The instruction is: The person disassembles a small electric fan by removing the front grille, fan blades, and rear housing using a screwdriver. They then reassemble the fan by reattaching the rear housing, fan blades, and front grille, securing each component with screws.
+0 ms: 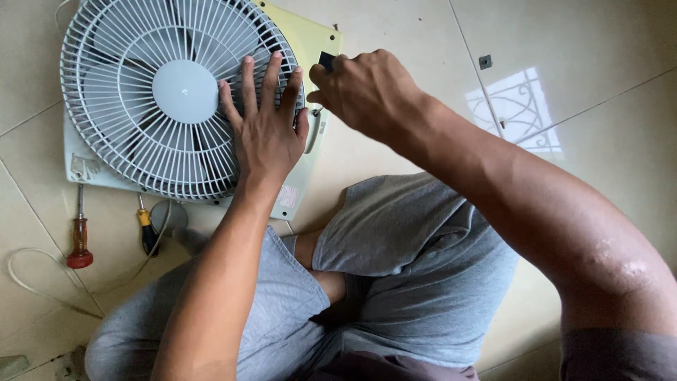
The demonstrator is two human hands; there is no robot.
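Left hand (266, 134) flat on fan grille (141, 92).

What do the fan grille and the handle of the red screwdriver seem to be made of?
Fan grille: probably moulded plastic, pale grey and matt; its thin ribs run in one piece into a smooth centre disc. Red screwdriver: the handle looks like glossy, slightly translucent plastic, and the shaft looks like bare metal.

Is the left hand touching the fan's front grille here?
Touching. The head view shows the left hand pressed flat on the round white grille, its fingers spread across the ribs with no gap.
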